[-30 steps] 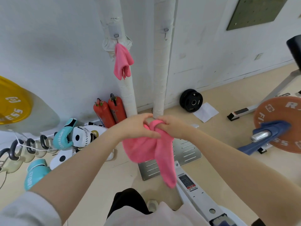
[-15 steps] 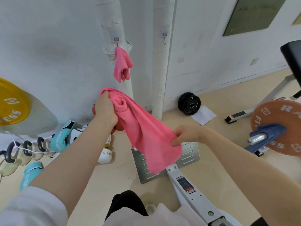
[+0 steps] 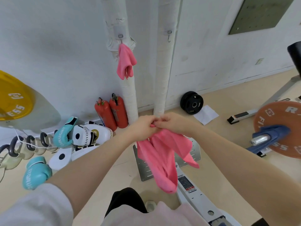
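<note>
Pink towel is pinched at its top edge by both hands. Left hand and right hand are curled, fingers touching, with cloth bunched between them. The rest of the towel is hung below the fingers in two folds, over a metal plate on the floor. A second pink cloth is hung on a hook on a white pipe, well above the fingers. Two fire extinguishers are seen beyond the left fingers.
</note>
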A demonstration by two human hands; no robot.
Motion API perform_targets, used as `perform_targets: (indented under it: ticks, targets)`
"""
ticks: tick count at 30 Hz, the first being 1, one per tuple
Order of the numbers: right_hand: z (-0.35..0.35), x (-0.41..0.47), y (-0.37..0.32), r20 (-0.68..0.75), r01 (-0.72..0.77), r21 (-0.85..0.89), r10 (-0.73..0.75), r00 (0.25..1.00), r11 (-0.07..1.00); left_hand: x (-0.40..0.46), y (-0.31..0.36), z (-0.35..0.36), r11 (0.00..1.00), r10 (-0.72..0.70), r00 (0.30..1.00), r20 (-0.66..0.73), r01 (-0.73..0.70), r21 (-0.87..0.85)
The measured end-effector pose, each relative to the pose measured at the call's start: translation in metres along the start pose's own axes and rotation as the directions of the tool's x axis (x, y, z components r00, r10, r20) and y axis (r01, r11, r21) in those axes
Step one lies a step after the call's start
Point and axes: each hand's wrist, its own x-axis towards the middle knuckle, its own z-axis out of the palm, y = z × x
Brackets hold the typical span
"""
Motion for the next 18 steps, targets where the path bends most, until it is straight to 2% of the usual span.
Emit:
perform_targets:
  ticks: [2,4,6,8,10,13,15,18]
  targets:
    - [-0.005,-0.003,0.005,-0.012,-0.037,0.024,0.037,0.999,0.999,0.002,-0.012,-0.002,0.985,-0.124,0.99,-0.069,0.115,-0.129]
    - [-0.008,-0.008,0.011,0.04,-0.08,0.188,0.073,0.997,0.979,0.003,-0.028,-0.006,0.912,-0.266,0.956,-0.126,0.207,-0.354]
    - [-0.008,-0.012,0.014,0.047,-0.08,0.338,0.068,0.997,0.938,0.003,-0.036,-0.008,0.858,-0.291,0.948,-0.128,0.199,-0.473]
    - [-0.008,-0.012,0.016,-0.013,-0.038,0.418,0.048,0.999,0.908,0.002,-0.032,-0.008,0.843,-0.261,0.96,-0.105,0.173,-0.509]
    - [-0.009,-0.009,0.014,-0.062,0.008,0.513,0.028,0.998,0.858,0.006,-0.03,-0.006,0.785,-0.32,0.938,-0.135,0.182,-0.592]
    - [-0.009,-0.008,0.005,-0.063,0.059,0.511,-0.031,0.998,0.857,0.015,-0.031,-0.012,0.738,-0.462,0.862,-0.21,0.243,-0.63]
    - [-0.008,-0.008,-0.002,-0.03,0.06,0.48,-0.052,0.998,0.875,0.016,-0.037,-0.017,0.707,-0.514,0.836,-0.192,0.286,-0.647]
    - [-0.008,-0.01,-0.01,0.116,-0.01,0.51,-0.058,0.992,0.86,0.01,-0.042,-0.021,0.592,-0.458,0.887,-0.057,0.257,-0.764]
